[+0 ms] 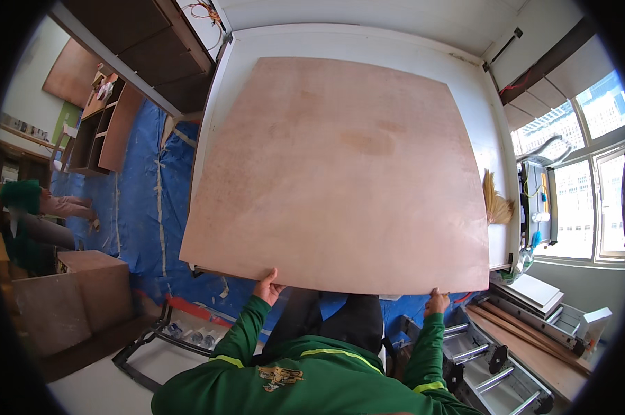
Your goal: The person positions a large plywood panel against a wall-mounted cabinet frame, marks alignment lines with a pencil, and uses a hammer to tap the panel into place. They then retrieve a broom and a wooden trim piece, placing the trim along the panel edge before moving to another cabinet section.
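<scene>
A large reddish-brown plywood sheet lies flat on a white work table, its near edge overhanging toward me. My left hand grips the near edge of the sheet left of centre. My right hand grips the same edge near the right corner. Both arms wear green sleeves with a yellow stripe.
Blue tarpaulin covers the floor at left. A wooden cabinet stands at far left, and a seated person is beside it. A brown box sits lower left. A straw brush lies on the table's right side; a metal roller stand is lower right.
</scene>
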Demonstrator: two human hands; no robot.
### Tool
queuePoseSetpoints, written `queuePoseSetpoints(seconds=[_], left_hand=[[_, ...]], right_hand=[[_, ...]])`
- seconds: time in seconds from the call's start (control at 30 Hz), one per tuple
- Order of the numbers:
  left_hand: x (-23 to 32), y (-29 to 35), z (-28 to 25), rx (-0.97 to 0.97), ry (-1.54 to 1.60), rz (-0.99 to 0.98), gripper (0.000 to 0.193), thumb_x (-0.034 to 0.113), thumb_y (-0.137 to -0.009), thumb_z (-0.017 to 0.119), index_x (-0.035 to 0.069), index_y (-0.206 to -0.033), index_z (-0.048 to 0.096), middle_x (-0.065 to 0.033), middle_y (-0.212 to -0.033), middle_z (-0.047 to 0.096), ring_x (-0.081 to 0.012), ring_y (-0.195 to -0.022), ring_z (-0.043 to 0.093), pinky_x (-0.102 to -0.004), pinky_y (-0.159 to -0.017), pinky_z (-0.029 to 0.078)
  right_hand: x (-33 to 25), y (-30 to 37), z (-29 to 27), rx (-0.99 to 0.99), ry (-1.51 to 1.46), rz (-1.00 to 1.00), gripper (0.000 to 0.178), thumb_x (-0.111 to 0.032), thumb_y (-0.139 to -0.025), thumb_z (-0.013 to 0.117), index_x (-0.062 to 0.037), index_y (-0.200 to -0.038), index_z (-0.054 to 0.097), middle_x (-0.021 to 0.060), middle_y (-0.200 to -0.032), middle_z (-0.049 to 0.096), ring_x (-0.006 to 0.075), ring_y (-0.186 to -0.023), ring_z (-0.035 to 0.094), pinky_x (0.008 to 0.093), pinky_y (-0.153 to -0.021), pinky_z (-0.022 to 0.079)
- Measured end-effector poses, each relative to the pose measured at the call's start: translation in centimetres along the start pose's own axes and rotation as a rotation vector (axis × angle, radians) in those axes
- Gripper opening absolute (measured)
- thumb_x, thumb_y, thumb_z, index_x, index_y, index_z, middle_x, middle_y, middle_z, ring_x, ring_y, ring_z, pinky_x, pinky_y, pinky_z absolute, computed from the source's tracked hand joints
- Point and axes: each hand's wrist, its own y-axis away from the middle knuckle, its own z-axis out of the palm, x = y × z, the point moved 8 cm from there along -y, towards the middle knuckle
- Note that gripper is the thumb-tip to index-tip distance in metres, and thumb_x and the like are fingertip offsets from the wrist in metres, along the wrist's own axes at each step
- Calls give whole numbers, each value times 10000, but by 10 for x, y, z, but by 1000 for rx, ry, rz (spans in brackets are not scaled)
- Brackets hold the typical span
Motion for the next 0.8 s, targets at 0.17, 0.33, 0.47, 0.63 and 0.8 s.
queuePoseSetpoints(seconds=[0.17,0.33,0.47,0.63,0.8], left_hand=[[2,-44,-15,23,40,66,248,219,-983,689,84,-1178,617,-74,-1086,702,-203,-987,711,-360,-790,635],[21,-120,-8,-3,11,38,281,299,-969,711,92,-1143,633,-51,-1040,701,-172,-936,693,-315,-739,608],[54,-180,3,18,1,82,322,340,-949,734,101,-1139,634,-38,-1051,697,-164,-940,683,-298,-747,593],[73,-241,-35,75,2,109,348,363,-925,762,112,-1127,630,-29,-1051,688,-158,-963,663,-293,-795,570],[74,-289,-53,122,68,140,346,344,-913,779,122,-1130,626,-16,-1050,680,-157,-996,643,-321,-846,546]], right_hand=[[-28,-13,87,-74,61,147,134,-130,-969,635,-113,-882,535,-6,-633,511,72,-381,353,243,-325,260],[-51,-52,169,-176,-21,141,86,-122,-955,644,-75,-984,578,38,-744,606,70,-414,386,247,-338,277],[-34,-80,242,-169,60,200,109,-145,-965,641,-77,-991,560,36,-727,596,76,-390,352,255,-341,289],[1,-93,313,-214,25,245,117,-158,-971,632,-81,-966,545,28,-718,585,82,-394,353,264,-342,288],[38,-111,347,-204,67,296,125,-153,-970,626,-76,-939,533,22,-696,569,89,-408,363,262,-358,297]])
